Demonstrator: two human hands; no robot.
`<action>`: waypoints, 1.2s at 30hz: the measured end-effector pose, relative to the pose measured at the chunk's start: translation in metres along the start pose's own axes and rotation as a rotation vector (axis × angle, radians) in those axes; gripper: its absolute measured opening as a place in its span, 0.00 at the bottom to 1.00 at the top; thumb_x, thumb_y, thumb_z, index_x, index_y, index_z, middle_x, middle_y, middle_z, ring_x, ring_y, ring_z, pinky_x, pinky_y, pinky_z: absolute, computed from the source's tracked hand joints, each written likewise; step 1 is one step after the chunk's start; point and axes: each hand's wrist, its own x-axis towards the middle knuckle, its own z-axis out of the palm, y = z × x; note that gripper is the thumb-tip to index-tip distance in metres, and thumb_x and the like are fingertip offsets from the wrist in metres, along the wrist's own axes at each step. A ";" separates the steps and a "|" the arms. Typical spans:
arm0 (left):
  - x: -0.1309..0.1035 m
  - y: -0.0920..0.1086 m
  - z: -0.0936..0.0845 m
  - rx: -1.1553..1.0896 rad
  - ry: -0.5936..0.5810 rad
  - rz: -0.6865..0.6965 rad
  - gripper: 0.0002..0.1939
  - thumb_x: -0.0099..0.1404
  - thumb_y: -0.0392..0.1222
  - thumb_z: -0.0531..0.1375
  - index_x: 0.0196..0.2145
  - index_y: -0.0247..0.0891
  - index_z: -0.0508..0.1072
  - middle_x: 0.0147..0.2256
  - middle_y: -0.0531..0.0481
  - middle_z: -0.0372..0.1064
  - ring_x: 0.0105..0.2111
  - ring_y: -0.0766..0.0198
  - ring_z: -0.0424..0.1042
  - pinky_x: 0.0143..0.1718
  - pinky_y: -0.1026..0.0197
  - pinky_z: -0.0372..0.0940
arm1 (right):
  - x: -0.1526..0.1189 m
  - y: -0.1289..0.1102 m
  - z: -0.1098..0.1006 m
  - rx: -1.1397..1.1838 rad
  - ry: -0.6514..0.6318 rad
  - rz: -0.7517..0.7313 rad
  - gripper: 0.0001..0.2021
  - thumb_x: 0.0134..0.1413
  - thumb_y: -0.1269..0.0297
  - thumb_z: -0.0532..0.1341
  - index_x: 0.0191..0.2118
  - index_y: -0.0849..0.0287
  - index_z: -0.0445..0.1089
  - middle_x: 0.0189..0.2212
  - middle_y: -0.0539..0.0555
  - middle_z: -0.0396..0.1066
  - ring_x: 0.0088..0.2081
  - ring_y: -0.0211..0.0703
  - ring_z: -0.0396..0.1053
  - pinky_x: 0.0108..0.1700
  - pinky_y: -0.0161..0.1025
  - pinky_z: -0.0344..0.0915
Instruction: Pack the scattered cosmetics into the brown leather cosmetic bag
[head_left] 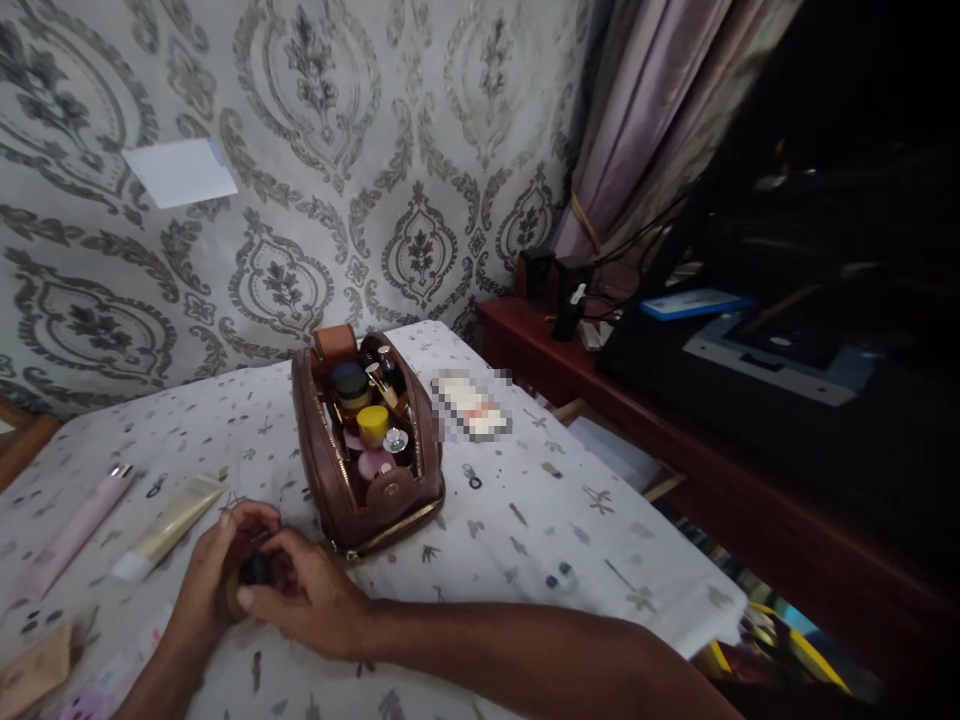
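Both hands meet at the lower left, in front of a brown leather bag. My left hand (214, 570) curls round a small dark-lidded item (255, 570), whose shape is mostly hidden. Fingers of my right hand (311, 595) close on the same item from the other side. The brown bag (311, 470) stands unzipped on the patterned white cloth (517, 530). Inside it are a yellow-lidded jar (373, 425), a dark-lidded jar (350, 385) and several small bottles. To the left of my hands lie a cream tube (174, 520) and a pink tube (79, 530).
A pixelated object (472, 405) lies right of the bag. At the lower left are a tan packet (36, 672) and a pink-purple item (101, 690). A dark red desk (675, 510) with a large black screen (810, 220) borders the right side; patterned wallpaper stands behind.
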 end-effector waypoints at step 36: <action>-0.004 0.008 0.006 -0.017 0.003 -0.032 0.32 0.44 0.70 0.68 0.28 0.36 0.76 0.26 0.50 0.70 0.25 0.61 0.70 0.22 0.62 0.68 | 0.000 -0.001 0.000 -0.031 -0.027 -0.011 0.20 0.49 0.57 0.68 0.48 0.56 0.69 0.29 0.47 0.65 0.29 0.38 0.63 0.33 0.35 0.62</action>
